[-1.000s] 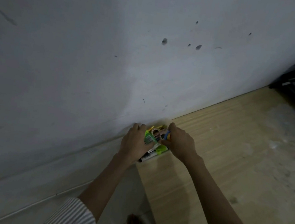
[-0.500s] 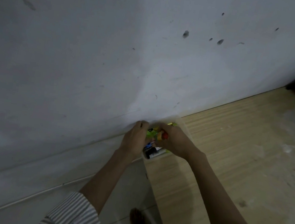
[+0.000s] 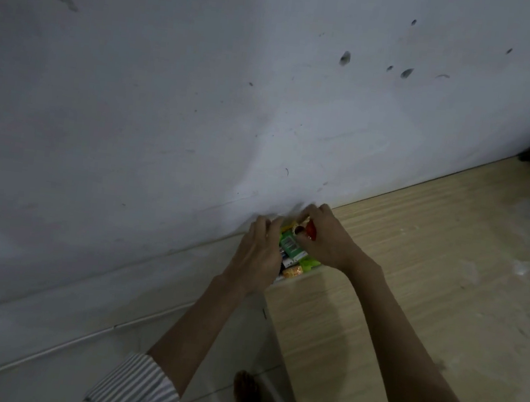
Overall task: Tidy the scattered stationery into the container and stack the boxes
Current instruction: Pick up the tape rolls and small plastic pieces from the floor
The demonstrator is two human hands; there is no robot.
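Both hands work at the far left corner of the wooden table (image 3: 413,286), hard against the white wall (image 3: 168,105), where the stationery cluster (image 3: 291,247) sits in what appears to be a small container; its walls are largely hidden by the hands and cannot be traced. Compared with a second ago, the right hand (image 3: 329,238) has closed further over the top of the cluster and now shows a red item (image 3: 311,230) pinched at its fingertips, where a blue and orange piece showed earlier; what exactly the red item is cannot be told at this size. The right hand's fingers are curled tight around that item and an adjoining small round object. The left hand (image 3: 260,253) lies flat against the cluster's left side, fingers extended and bracing, gripping nothing that can be seen; it has stayed in that bracing role throughout. A green packet (image 3: 290,245) with a barcode stands between the two hands, and a yellow piece (image 3: 293,271) and a lime-green piece (image 3: 309,262) lie at the near edge. The judgement is that the packing step is in hand: items are being pressed in and settled. No boxes are visible for stacking, so that part seems not yet begun. The cluster sits at the table's very edge, so a careless push could tip it off.
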